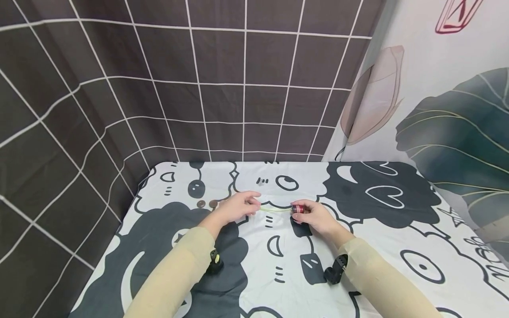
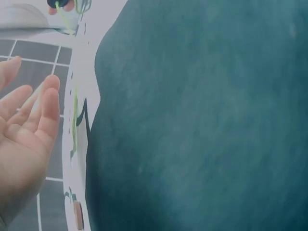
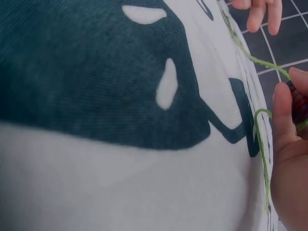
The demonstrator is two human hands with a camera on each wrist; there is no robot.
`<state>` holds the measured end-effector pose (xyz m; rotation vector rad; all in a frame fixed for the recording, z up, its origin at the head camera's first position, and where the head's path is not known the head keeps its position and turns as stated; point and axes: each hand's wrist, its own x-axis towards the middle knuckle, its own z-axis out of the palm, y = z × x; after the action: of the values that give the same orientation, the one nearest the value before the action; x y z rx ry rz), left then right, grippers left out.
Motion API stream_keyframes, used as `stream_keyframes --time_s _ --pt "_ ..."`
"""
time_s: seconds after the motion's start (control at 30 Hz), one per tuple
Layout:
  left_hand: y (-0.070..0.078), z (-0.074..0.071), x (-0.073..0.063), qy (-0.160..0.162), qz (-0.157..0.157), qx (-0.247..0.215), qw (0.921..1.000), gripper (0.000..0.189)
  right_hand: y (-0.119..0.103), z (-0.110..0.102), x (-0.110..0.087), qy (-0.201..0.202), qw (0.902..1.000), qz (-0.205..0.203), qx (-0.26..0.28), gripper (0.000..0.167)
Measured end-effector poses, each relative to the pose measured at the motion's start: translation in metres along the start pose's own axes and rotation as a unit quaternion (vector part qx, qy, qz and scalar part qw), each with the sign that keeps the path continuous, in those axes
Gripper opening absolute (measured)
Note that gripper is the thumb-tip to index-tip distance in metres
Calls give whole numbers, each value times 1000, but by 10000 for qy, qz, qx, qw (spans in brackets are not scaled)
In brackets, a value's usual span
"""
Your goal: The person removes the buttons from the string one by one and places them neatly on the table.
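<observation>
My right hand (image 1: 320,218) pinches a small red-and-black banded cylinder (image 1: 297,209) between thumb and fingers. Its kind I cannot tell. A thin yellow-green string (image 3: 262,62) comes out of the cylinder's end, and another length of it hangs down beside the right thumb in the right wrist view. From the cylinder the string runs left, low over the cloth, toward my left hand (image 1: 237,206). That hand holds nothing; its fingers are loosely bent in the left wrist view, with the string (image 2: 75,120) passing beyond the fingertips.
Two small brown discs (image 1: 201,204) lie on the black-and-white patterned cloth (image 1: 258,247), just left of the left hand. A dark curtain with a white grid (image 1: 222,101) hangs behind, and a leaf-print curtain (image 1: 453,132) hangs at the right.
</observation>
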<state>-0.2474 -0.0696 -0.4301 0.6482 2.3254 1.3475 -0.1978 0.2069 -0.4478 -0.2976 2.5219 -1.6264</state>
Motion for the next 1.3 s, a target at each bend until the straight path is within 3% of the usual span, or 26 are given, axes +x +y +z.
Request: stream_keyframes --time_s 0.53,0.83,1.3 --pt "-1 15 2 179 -103 -545 9983 46 3 1 -1 80 9999 -65 -7 40" --pt "-3 21 3 297 -123 -638 9974 45 4 2 -1 21 9989 -103 446 41" --pt "9 34 14 24 -106 -848 9963 44 6 4 1 22 9993 -47 378 39"
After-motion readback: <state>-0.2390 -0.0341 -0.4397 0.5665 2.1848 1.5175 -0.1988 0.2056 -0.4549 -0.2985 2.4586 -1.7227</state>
